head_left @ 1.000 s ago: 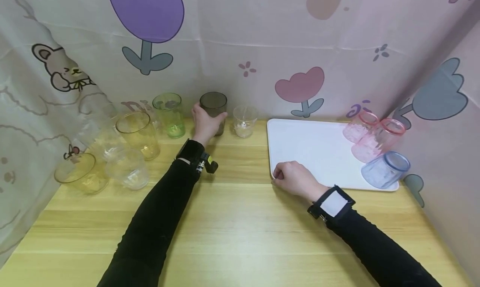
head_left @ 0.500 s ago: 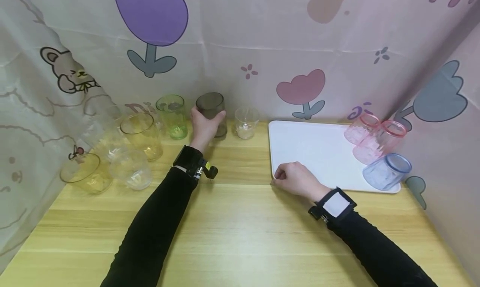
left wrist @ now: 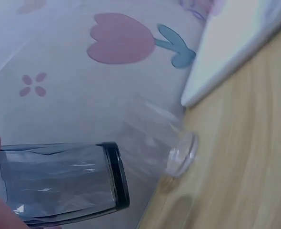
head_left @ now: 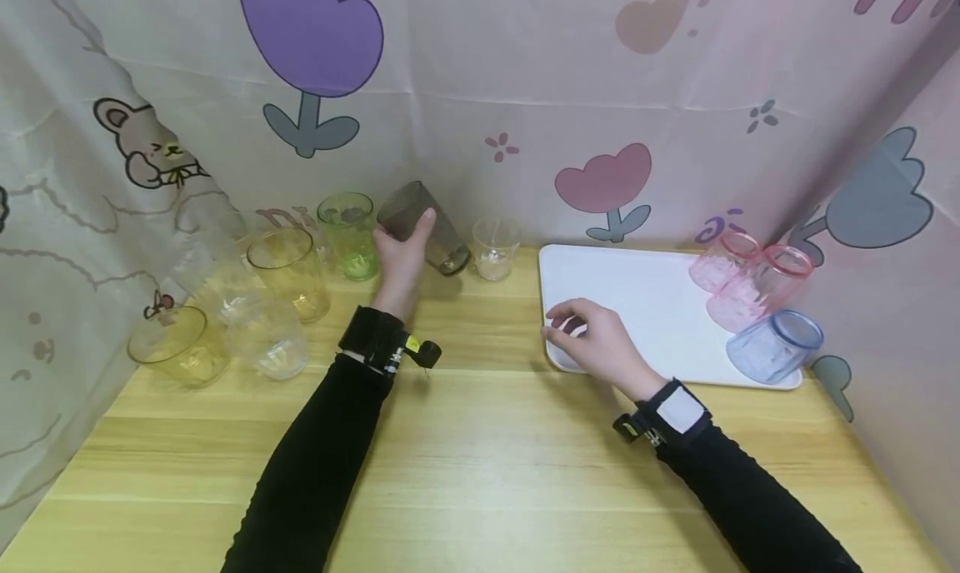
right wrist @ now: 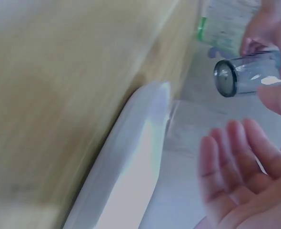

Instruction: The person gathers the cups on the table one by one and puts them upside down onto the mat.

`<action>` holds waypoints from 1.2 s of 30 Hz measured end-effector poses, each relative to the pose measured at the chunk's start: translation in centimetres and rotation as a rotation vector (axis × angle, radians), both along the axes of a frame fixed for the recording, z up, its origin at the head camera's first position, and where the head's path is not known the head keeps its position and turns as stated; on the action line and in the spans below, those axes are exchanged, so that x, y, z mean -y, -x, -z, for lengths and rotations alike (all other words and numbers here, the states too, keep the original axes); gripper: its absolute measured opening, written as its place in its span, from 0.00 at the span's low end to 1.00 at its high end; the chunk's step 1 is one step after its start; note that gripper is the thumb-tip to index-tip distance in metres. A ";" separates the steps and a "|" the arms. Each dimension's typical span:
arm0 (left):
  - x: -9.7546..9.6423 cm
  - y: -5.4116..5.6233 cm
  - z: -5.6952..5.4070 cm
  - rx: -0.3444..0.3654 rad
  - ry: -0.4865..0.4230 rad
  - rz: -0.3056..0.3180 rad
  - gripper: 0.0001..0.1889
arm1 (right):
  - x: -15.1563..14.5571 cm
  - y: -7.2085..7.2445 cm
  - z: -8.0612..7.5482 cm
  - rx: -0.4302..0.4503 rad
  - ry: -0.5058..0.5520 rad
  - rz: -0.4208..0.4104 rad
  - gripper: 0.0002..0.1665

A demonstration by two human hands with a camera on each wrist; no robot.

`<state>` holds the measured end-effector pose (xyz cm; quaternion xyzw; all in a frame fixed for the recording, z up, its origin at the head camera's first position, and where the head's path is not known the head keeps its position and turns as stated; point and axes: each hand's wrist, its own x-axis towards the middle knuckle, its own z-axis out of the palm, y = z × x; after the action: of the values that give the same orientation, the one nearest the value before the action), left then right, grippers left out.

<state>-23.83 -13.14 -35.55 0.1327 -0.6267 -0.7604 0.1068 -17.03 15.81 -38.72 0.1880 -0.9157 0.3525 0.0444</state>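
My left hand (head_left: 400,266) grips a dark grey drinking glass (head_left: 438,227) near its rim. The glass is tilted, its thick base pointing right and down, and in the left wrist view it spans the lower left. Beside its base stands a small clear glass (head_left: 494,252); on the other side is a green glass (head_left: 351,240). Over the left front corner of a white tray (head_left: 622,283), my right hand (head_left: 600,344) hovers with loosely bent fingers and thumb apart. Nothing is between them, and the right wrist view shows the palm bare.
Two pink glasses (head_left: 761,286) and a blue glass (head_left: 774,346) occupy the tray's right end. At the table's left are yellow glasses (head_left: 288,273) and clear glasses (head_left: 267,340), overlapping in view. A patterned curtain (head_left: 465,73) hangs behind the wooden table (head_left: 480,456).
The grey glass, upright earlier, has been tipped by my left hand so its base swings right. My right hand has lifted from the tray's corner and its fingers have spread apart.
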 end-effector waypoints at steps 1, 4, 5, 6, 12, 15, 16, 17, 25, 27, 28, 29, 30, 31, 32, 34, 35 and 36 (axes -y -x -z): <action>0.0 -0.3 0.0 0.003 -0.039 0.006 0.52 | 0.1 0.0 -0.1 -0.009 0.038 0.007 0.16; 0.0 -0.9 0.0 -0.004 -0.151 0.017 0.49 | 0.6 0.1 -0.4 -0.022 0.135 0.024 0.19; -0.1 -1.0 0.0 -0.013 -0.196 0.024 0.46 | 0.8 0.1 -0.4 -0.025 0.161 0.031 0.20; -0.2 -1.1 0.1 -0.017 -0.245 0.025 0.43 | 0.9 0.2 -0.5 -0.030 0.186 0.036 0.21; -1.5 -1.6 0.4 0.015 -0.523 0.078 0.22 | 1.8 0.3 -0.9 -0.081 0.330 0.052 0.29; -2.5 -2.1 0.6 0.039 -0.597 0.138 0.22 | 2.4 0.3 -1.0 -0.104 0.395 0.032 0.34; -2.8 -2.3 0.7 0.042 -0.620 0.156 0.25 | 2.6 0.3 -1.0 -0.111 0.409 0.025 0.35; -3.2 -2.5 0.7 0.041 -0.643 0.174 0.28 | 2.9 0.3 -1.0 -0.119 0.423 0.017 0.37; -6.3 -3.9 1.3 0.105 -0.748 0.275 0.41 | 4.4 0.4 -0.9 -0.257 0.428 0.021 0.52; -6.9 -4.1 1.5 0.112 -0.750 0.296 0.42 | 4.5 0.4 -0.8 -0.306 0.415 0.019 0.54; -7.2 -4.2 1.5 0.116 -0.750 0.299 0.42 | 4.6 0.4 -0.8 -0.329 0.413 0.016 0.54; -7.5 -4.3 1.7 0.121 -0.752 0.302 0.41 | 4.6 0.4 -0.7 -0.348 0.408 0.015 0.54; -7.8 -4.3 1.7 0.127 -0.749 0.301 0.40 | 4.6 0.4 -0.6 -0.366 0.406 0.013 0.54; -8.0 -4.4 1.8 0.133 -0.745 0.303 0.39 | 4.6 0.3 -0.6 -0.382 0.404 0.012 0.54; -8.3 -4.5 1.9 0.139 -0.741 0.306 0.38 | 4.6 0.3 -0.5 -0.393 0.405 0.011 0.54; -8.7 -4.6 2.0 0.150 -0.722 0.317 0.37 | 4.6 0.3 -0.4 -0.404 0.415 0.006 0.53; -8.8 -4.7 2.1 0.154 -0.707 0.330 0.39 | 4.6 0.3 -0.4 -0.407 0.418 0.003 0.52; -8.9 -4.7 2.1 0.158 -0.691 0.341 0.39 | 4.6 0.3 -0.4 -0.413 0.427 -0.004 0.51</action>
<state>-19.10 -4.19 -37.68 0.1128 -0.3534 -0.9208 -0.1205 -17.34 11.24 -38.29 0.2441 -0.7919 0.4915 0.2677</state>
